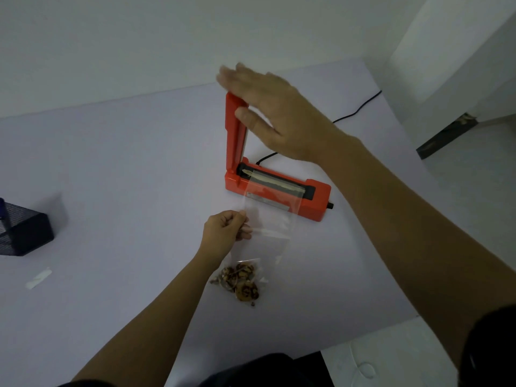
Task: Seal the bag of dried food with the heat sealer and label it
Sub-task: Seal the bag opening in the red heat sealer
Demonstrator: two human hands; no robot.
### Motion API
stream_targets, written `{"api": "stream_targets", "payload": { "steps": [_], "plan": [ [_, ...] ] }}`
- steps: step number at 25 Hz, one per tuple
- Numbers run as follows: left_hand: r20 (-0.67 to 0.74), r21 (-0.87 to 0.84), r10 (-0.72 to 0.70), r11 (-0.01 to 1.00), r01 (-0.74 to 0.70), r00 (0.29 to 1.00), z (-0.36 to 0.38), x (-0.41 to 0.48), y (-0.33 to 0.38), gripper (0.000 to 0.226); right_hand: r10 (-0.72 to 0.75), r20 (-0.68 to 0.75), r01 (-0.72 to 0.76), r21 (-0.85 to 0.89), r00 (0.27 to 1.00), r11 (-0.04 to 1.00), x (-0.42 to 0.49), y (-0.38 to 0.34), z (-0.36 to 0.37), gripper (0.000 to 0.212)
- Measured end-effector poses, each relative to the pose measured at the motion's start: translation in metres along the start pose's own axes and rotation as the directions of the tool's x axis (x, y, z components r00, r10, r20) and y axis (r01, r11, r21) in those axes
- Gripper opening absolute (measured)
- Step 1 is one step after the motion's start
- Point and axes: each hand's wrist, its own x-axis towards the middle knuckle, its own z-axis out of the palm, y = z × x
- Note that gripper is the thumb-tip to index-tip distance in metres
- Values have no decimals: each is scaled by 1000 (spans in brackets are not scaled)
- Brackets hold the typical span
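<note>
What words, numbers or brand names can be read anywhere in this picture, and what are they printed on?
No text here can be read.
Heat sealer: a pale plate on its front, seen through the clear bag, may carry print, but it is too blurred to read.
White strip on the table: looks blank; too small to tell.
Mesh holder: no lettering shows.

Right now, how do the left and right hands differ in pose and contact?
The left hand is low by the table, curled, pinching the clear bag at its left edge; the right hand is raised, fingers extended.
The left hand's grip is shut on the bag; the right hand is open at the top of the sealer's upright arm, not wrapped around it.
Both are bare.
</note>
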Motion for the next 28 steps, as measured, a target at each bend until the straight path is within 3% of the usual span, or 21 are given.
{"api": "stream_targets", "payload": {
  "steps": [2, 6, 11, 15, 19, 23, 28],
  "plan": [
    [-3, -12, -2, 1000, 2, 1000, 0, -1, 0, 21, -14, 8, 14, -34, 1000, 999, -3, 1, 3, 45],
    [-7, -28, 0, 1000, -1, 1000, 0, -2, 1, 21, -27, -184, 15, -66, 983, 998, -13, 3, 1, 29],
    [-4, -33, -15, 999, 15, 1000, 0, -1, 1, 20, 148, -188, -155, -20, 971, 988, -57, 20, 11, 18],
    [-3, -24, -11, 1000, 11, 1000, 0, -1, -1, 22, 294, -142, -309, -97, 945, 946, -106, 31, 27, 38],
    [1, -22, -3, 1000, 3, 1000, 0, -1, -2, 22, 477, -9, -473, -134, 879, 871, -146, 42, 50, 55],
    [2, -13, -3, 1000, 3, 1000, 0, 0, -2, 22, 555, 85, -522, -249, 827, 816, -163, 52, 73, 63],
    [-1, -12, -7, 1000, 7, 1000, 0, -1, -3, 21, 594, 102, -538, -322, 798, 779, -170, 56, 89, 66]
  ]
}}
